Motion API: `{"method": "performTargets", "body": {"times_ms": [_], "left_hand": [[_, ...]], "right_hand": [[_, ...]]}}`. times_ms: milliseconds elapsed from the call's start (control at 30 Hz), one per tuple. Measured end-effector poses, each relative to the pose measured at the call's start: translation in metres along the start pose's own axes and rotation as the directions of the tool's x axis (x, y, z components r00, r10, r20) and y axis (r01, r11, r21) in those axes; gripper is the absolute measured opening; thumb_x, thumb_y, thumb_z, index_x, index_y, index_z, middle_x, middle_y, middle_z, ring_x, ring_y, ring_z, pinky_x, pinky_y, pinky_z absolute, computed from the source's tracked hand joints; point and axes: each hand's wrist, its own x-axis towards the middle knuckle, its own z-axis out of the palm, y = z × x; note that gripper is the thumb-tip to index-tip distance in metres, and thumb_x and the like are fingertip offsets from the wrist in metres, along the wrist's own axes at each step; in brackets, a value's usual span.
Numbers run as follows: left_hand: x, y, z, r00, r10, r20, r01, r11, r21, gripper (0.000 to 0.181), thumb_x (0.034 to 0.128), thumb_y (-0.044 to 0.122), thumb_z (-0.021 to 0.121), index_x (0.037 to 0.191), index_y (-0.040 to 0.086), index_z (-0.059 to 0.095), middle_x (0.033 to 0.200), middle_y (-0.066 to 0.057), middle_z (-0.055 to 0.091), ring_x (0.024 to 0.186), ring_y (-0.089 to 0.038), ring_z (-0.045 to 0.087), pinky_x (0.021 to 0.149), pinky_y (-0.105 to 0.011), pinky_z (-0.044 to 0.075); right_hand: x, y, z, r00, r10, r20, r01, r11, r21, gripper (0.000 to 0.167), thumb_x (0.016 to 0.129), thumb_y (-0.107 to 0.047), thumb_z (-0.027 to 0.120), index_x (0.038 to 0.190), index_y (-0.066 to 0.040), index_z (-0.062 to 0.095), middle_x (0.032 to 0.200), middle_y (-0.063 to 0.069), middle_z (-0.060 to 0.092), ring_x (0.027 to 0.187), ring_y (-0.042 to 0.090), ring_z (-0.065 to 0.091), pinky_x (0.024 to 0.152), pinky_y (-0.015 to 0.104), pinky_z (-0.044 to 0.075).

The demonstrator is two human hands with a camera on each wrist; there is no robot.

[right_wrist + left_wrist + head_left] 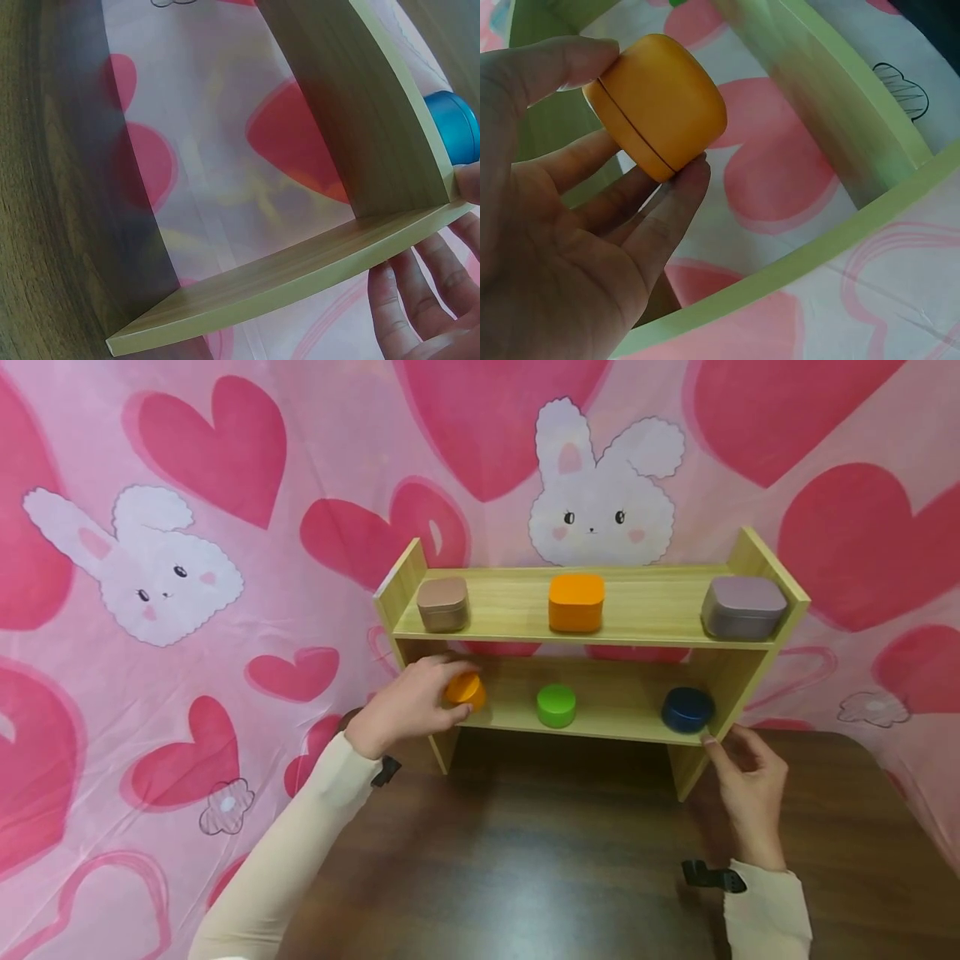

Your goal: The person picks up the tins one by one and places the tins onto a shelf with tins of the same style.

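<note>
At the left end of the lower board, my left hand (416, 697) pinches a small round orange tin (467, 691) between thumb and fingers. The left wrist view shows the orange tin (664, 105) tilted, with a seam round its lid. My right hand (753, 781) grips the right side panel of the wooden shelf (630, 610). Its thumb is at the front edge and its fingers touch the panel's outer face, as the right wrist view shows. Close to that thumb, a round blue tin (687, 710) stands on the lower board. A round green tin (557, 706) stands mid-board.
On the upper board stand a rose-beige tin (443, 605) at left, a squarish orange tin (576, 603) in the middle and a greyish-purple tin (744, 607) at right. The shelf stands on a dark wooden table (555, 860). Behind hangs a pink cloth (480, 527) with hearts and rabbits.
</note>
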Motion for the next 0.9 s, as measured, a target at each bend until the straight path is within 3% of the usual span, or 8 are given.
{"method": "performTargets", "body": {"times_ms": [200, 500, 900], "left_hand": [[0.009, -0.004, 0.002, 1.000, -0.009, 0.027, 0.010, 1.000, -0.030, 0.047, 0.0886, 0.025, 0.076, 0.132, 0.009, 0.067, 0.102, -0.003, 0.070, 0.089, -0.021, 0.061, 0.084, -0.037, 0.056], [0.019, -0.008, 0.008, 0.993, -0.051, 0.105, 0.055, 0.998, -0.029, 0.048, 0.0894, 0.025, 0.076, 0.134, 0.010, 0.066, 0.098, -0.003, 0.068, 0.087, -0.021, 0.060, 0.081, -0.036, 0.053], [0.026, -0.012, 0.019, 0.990, -0.042, 0.133, 0.045, 0.999, -0.018, 0.048, 0.0889, 0.021, 0.078, 0.133, 0.008, 0.066, 0.114, -0.007, 0.070, 0.099, -0.025, 0.062, 0.098, -0.041, 0.056]], "right_hand": [[0.001, -0.001, 0.001, 1.000, 0.000, 0.002, 0.000, 1.000, -0.004, 0.023, 0.088, 0.004, 0.076, 0.110, 0.002, 0.078, 0.086, -0.020, 0.076, 0.075, -0.006, 0.068, 0.067, 0.007, 0.051], [0.001, -0.001, 0.001, 1.000, -0.012, 0.013, 0.012, 1.000, 0.007, 0.023, 0.088, 0.004, 0.075, 0.112, 0.004, 0.077, 0.088, -0.018, 0.077, 0.078, -0.005, 0.070, 0.070, 0.006, 0.052], [0.000, 0.000, 0.000, 1.000, 0.001, 0.011, 0.000, 1.000, -0.022, 0.024, 0.088, 0.003, 0.076, 0.112, 0.002, 0.078, 0.089, -0.020, 0.076, 0.078, -0.006, 0.070, 0.070, 0.006, 0.052]]}}
